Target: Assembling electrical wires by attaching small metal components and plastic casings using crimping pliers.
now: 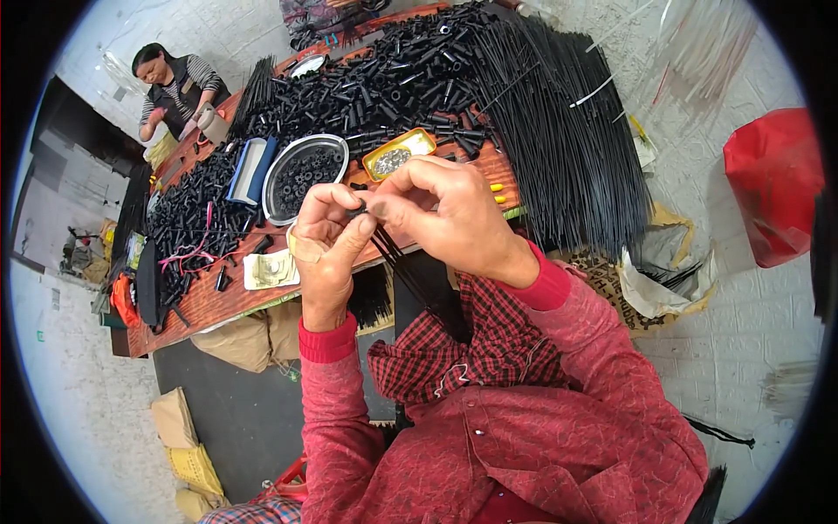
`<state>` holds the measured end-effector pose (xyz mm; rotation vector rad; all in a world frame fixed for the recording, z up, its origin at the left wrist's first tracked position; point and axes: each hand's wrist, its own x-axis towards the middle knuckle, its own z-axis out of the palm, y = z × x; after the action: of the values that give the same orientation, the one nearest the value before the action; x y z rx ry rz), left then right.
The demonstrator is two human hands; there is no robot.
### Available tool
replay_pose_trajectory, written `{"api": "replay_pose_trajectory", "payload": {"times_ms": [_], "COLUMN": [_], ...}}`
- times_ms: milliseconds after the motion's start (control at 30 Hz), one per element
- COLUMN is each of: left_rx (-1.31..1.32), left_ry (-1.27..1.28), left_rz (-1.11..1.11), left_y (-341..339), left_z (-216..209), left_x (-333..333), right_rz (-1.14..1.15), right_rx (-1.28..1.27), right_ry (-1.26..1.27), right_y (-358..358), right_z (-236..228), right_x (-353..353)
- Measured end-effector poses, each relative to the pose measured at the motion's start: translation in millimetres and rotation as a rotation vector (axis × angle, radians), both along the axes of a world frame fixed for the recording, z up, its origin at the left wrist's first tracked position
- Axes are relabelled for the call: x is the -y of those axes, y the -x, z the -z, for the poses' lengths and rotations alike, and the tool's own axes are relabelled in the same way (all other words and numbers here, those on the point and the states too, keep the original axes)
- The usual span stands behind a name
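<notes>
Head view: left hand (325, 240) and right hand (445, 214) pinch closed on a small black sleeve (356, 210) above the counter's near edge (227, 301), thin black rods (419, 279) trailing toward the lap.

The small black part (356, 210) pinched between the left hand (325, 240) and the right hand (441, 214) is mostly covered by fingertips; its shape cannot be told. The thin black rods (419, 279) running down from the hands vanish behind the right forearm and the checked cloth (454, 349). The contents of the yellow tray (399, 154) are too small to identify. The counter (227, 301) is cut off behind the far heaps. The red bag (772, 183) darkens into the picture's rim.
</notes>
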<state>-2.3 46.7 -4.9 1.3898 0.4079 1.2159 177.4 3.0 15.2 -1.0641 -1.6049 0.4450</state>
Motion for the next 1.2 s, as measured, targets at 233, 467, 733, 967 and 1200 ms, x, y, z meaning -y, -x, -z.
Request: {"api": "replay_pose_trajectory", "payload": {"times_ms": [233,467,733,967,1200], "left_rx": [0.021,0.062,-0.039,0.006,-0.057], "left_ry": [0.011,0.035,-0.03,0.002,0.024], "left_rz": [0.1,0.087,-0.07,0.014,-0.039], "left_y": [1,4,-5,-6,-11], "left_z": [2,5,0,1,2], "left_x": [-2,-4,2,-2,-2], "right_rz": [-0.508,-0.538,-0.25,-0.186,-0.062], "right_rx": [-0.593,-0.658,-0.472,-0.369,-0.098], "right_ry": [0.364,0.411,0.379,0.25,0.002], "right_y": [-9,-2,1,-2,-4], "right_z": [13,21,10,20,7], "right_x": [-13,-12,1,-3,-1]}}
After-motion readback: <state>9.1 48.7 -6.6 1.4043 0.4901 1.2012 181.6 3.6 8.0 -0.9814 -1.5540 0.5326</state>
